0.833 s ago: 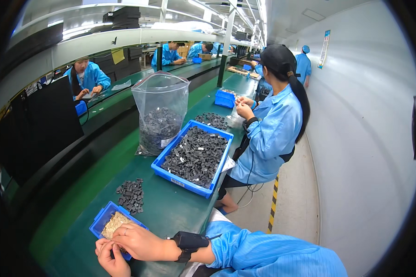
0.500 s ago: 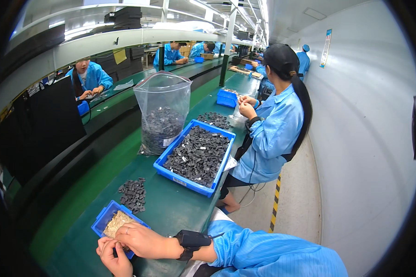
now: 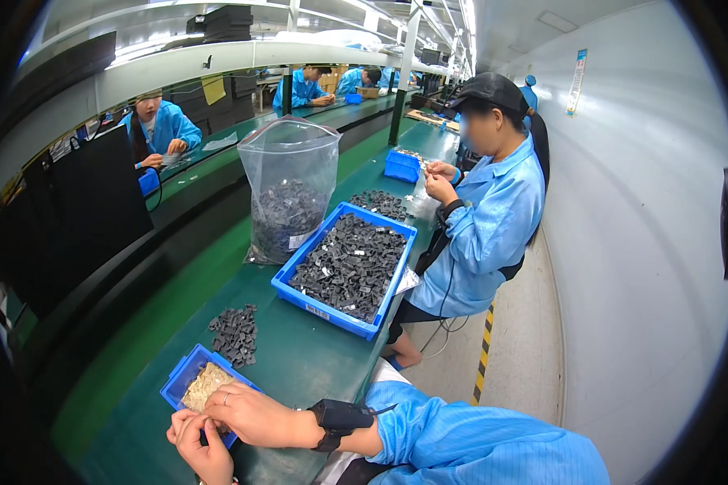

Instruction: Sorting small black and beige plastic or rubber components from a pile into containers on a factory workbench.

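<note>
My right hand (image 3: pixel 252 417) and my left hand (image 3: pixel 200 449) meet over the near edge of a small blue bin (image 3: pixel 175 383). The fingers of both are bent and pressed together at the tips. Whatever sits between them is too small and covered to make out. Small tan pieces (image 3: pixel 205 385) fill part of the bin. Just beyond it lies a loose pile of small black plastic parts (image 3: pixel 235 336) on the green tabletop (image 3: pixel 299 368). A black strapped device (image 3: pixel 341 420) is on my right wrist.
A large blue tray (image 3: pixel 322 311) heaped with black parts stands ahead, beside a clear plastic bag (image 3: pixel 287 190) of similar parts. To the right of the table sits a co-worker (image 3: pixel 493 218) in blue, handling small pieces near another blue bin (image 3: pixel 402 166). A black panel (image 3: pixel 81 222) rises at left.
The co-worker on the right has turned their head and body more toward the table. My two hands stay together over the bin, with only slight finger movement. The view has shifted a little.
</note>
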Demonstrator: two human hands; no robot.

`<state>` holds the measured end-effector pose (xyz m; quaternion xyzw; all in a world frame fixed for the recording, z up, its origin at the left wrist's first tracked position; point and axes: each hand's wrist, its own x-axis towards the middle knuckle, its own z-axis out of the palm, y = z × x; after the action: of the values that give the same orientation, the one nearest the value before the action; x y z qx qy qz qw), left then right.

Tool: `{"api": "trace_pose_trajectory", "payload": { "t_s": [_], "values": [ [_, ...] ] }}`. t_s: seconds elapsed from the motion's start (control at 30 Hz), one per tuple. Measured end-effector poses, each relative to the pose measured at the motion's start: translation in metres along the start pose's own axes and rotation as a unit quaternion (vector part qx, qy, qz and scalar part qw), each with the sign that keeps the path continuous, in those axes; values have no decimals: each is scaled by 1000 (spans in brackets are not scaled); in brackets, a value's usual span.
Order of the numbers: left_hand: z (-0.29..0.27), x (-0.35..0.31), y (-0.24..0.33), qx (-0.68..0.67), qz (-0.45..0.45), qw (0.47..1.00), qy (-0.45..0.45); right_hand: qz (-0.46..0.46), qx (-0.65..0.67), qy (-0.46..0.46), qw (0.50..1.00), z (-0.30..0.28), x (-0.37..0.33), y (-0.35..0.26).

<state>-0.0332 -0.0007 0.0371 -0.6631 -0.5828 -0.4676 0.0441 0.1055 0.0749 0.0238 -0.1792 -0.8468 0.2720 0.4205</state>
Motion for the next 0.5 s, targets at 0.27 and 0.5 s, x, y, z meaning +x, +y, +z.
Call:
{"api": "trace_pose_trajectory", "payload": {
  "t_s": [0.27,0.5],
  "values": [
    [0,-1,0,9,6,1000,-7,-11,-3,5,1000,2,-1,2],
    [0,0,0,15,9,1000,-2,-1,-15,-5,1000,4,-1,0]
  ]
}}
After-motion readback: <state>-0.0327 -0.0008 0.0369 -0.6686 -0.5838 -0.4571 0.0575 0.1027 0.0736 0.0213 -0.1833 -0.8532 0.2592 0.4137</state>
